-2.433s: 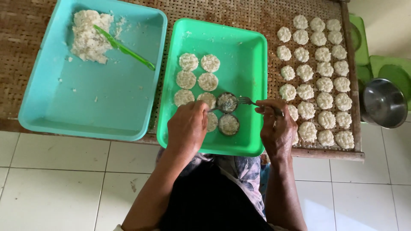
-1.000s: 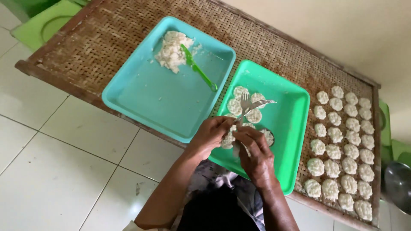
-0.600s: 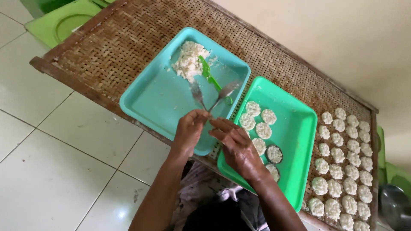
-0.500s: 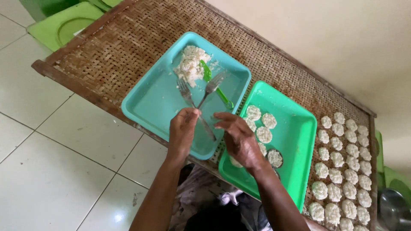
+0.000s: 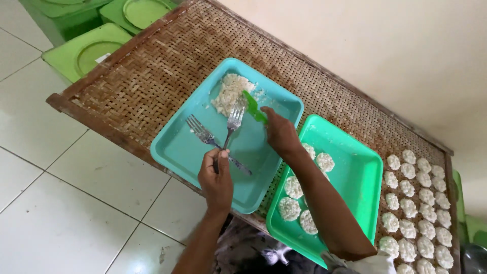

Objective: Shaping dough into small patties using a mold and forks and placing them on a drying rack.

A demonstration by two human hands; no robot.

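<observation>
Left hand closed on fork handle, tines touching white mash at far corner of teal tray. Second fork lies mid-tray. Right hand apparently grips green spatula; fingers hidden. Patties in green tray.

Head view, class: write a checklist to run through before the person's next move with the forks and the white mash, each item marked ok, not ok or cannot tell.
1. Left hand grips a metal fork by its handle: ok.
2. Fork tines reach the pile of white mash: ok.
3. Right hand holds the green plastic spatula: ok.
4. Second metal fork lies free in the teal rectangular tray: ok.
5. Green rectangular tray has bare room beside its white patties: ok.
6. Mash stuck to the tines: cannot tell.
</observation>
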